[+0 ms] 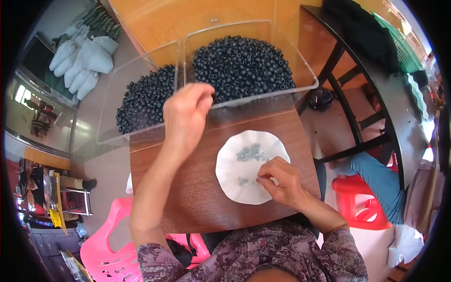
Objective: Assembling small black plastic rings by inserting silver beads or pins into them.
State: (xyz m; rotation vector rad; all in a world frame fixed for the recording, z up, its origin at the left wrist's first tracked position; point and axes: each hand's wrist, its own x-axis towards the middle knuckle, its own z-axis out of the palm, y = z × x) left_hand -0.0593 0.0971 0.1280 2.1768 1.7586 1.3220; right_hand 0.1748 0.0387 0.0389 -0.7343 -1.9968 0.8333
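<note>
Farthest left sits a pink chair (110,244), then a clear left bin (109,105) of black beads (148,98). The left hand (187,110) is raised by the bins, fingers curled (whether they pinch anything, I cannot tell). Beyond it is the right bin (307,83), also bead-filled. On the table (183,211), a white plate (230,190) carries tiny greyish bits (249,152). Over its right side, the right hand (284,183) has thumb and forefinger pressed together; any bit between is too small to tell. Farther right stands a red stool (361,202).
</note>
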